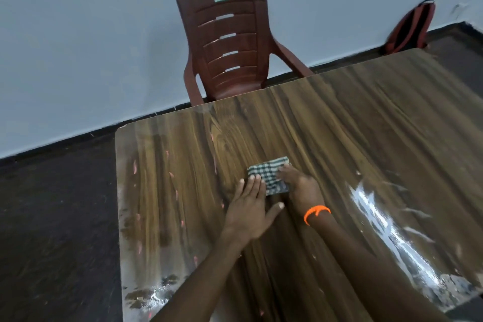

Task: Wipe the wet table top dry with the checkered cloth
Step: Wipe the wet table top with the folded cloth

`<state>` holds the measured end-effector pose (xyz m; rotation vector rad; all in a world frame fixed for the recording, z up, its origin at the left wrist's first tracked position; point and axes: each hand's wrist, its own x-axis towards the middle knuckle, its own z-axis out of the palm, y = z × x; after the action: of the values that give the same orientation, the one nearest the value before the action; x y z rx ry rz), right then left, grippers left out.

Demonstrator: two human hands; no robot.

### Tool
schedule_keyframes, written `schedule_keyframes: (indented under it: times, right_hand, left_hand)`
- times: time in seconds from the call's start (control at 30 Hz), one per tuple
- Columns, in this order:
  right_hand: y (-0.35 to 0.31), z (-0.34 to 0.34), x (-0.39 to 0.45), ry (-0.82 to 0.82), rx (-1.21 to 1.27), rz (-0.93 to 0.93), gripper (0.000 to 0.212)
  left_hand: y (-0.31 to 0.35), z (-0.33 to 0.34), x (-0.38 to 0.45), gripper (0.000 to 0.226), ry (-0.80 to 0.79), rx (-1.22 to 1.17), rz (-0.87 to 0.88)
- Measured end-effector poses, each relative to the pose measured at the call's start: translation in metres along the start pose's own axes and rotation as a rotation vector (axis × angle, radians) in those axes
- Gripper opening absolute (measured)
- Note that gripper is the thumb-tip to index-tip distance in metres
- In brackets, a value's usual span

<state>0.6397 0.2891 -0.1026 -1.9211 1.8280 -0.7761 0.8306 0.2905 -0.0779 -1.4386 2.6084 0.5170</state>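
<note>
The small folded green-and-white checkered cloth [269, 174] lies mid-way across the glossy wood-grain bench [352, 123]. It could saturate and only smear the shiny wet streaks near the right edge, or slide out under uneven pressure. The left hand [249, 210] lies flat, fingers together, fingertips on the cloth's left edge. The right hand [300, 185], orange band at the wrist, presses palm-down on its right side, not gripping.

A brown plastic chair [230, 42] and red backpack [410, 29] stand against the wall.
</note>
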Motion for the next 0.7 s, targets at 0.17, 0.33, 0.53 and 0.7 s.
schedule_keyframes:
  times: [0.17, 0.33, 0.53, 0.7]
  right_hand:
    - [-0.014, 0.016, 0.014, -0.005, -0.013, 0.003, 0.046]
    - [-0.026, 0.022, -0.031, -0.055, -0.02, -0.048, 0.044]
    - [-0.011, 0.001, -0.097, -0.026, 0.029, -0.042, 0.039]
    - [0.006, -0.007, -0.074, 0.073, 0.033, 0.055, 0.042]
  left_hand:
    - [-0.014, -0.007, -0.003, 0.104, -0.016, 0.019, -0.028]
    - [-0.01, 0.005, -0.052, 0.103, -0.026, 0.023, -0.019]
    - [0.035, 0.029, -0.094, 0.097, -0.043, -0.011, 0.039]
    - [0.044, 0.029, -0.051, 0.101, -0.031, 0.062, 0.024]
